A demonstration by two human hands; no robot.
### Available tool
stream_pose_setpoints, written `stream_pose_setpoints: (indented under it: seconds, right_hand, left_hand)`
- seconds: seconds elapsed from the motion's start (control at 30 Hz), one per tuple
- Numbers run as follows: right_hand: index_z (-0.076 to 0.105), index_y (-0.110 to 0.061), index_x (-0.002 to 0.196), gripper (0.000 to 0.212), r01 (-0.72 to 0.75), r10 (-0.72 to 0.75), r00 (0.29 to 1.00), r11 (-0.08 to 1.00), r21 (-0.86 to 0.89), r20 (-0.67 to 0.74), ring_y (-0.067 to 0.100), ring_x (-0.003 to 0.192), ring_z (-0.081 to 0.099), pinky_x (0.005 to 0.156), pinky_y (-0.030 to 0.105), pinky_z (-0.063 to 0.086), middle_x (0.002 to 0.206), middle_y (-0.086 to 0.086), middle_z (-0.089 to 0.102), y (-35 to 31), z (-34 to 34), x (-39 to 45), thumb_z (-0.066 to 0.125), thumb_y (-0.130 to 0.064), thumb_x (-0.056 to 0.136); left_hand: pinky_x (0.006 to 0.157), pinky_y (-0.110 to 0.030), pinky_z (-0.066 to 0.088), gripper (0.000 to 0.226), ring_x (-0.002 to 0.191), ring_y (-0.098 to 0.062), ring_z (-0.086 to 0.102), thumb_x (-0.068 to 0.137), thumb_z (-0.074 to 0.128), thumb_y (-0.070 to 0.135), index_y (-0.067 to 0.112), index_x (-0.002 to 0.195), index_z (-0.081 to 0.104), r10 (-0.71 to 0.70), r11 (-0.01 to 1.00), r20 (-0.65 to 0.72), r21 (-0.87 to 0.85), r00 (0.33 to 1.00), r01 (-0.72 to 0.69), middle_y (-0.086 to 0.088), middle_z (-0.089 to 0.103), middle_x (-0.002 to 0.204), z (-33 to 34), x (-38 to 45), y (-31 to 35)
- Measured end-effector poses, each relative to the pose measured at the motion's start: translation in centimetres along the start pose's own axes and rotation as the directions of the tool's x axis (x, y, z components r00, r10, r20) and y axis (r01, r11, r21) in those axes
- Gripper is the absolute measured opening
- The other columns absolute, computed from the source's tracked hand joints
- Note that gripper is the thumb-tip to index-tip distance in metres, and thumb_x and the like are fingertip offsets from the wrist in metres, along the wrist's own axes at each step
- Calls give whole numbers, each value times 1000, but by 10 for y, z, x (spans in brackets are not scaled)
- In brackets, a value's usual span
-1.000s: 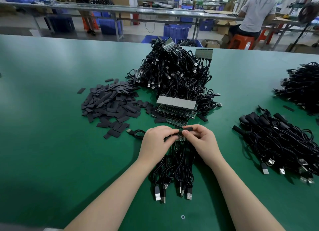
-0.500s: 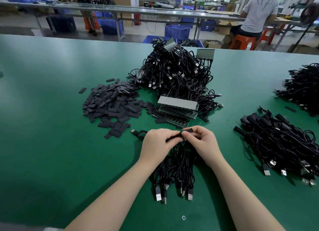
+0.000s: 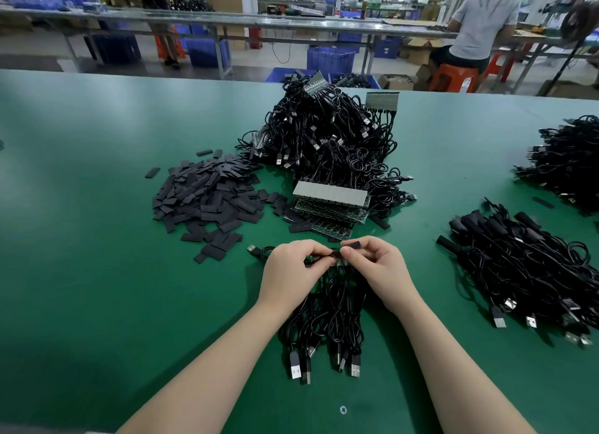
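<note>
cable bundle (image 3: 327, 320): lower centre, under the wrists, plugs toward the viewer
left hand (image 3: 288, 268): fingers curled, pinching small board (image 3: 316, 258) at frame centre
right hand (image 3: 379, 268): thumb and forefinger pinch black sleeve (image 3: 351, 245), touching the board's end
change: hands barely moved since earlier frame; sleeve not yet over board
far: sleeve pile (image 3: 207, 200) centre left

Tally: four lots of black cable – big pile (image 3: 327, 142), right pile (image 3: 525, 271), far-right pile (image 3: 570, 161), small bundle (image 3: 327, 317) in front of me. One heap of sleeves (image 3: 207, 197), too many to count. One stack of circuit boards (image 3: 330, 203). My left hand (image 3: 291, 268) holds one cable end (image 3: 319, 258), right hand (image 3: 379, 268) one sleeve (image 3: 351, 245). One person (image 3: 483, 22) at the far bench.
</note>
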State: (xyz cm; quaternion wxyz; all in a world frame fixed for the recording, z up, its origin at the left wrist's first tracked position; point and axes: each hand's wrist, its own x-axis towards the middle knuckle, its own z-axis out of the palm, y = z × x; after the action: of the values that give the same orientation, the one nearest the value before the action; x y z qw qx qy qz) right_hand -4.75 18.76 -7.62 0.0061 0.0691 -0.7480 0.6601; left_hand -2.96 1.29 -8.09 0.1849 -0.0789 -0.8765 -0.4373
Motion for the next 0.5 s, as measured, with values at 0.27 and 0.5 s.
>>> stream_pose_setpoints:
  seconds: [0.27,0.5]
  right_hand:
    - [72,-18,87,7,1,-2,1000,1000,24,10,-3,54,56,58,11,45,58,-11,67,-1,0,0,72,-12,90]
    - [73,-19,92,7,1,-1,998,1000,5,62,0,63,61,66,12,48,65,-8,71,0,-1,2,74,-14,88]
  left_hand:
    - [80,-23,49,7,85,0,62,81,75,33,29,87,75,43,998,-2,43,999,-42,21,69,84,1,-1,2]
    - [80,-29,51,6,84,-1,62,81,75,29,28,86,74,40,999,6,28,999,-40,20,69,84,0,-1,2]
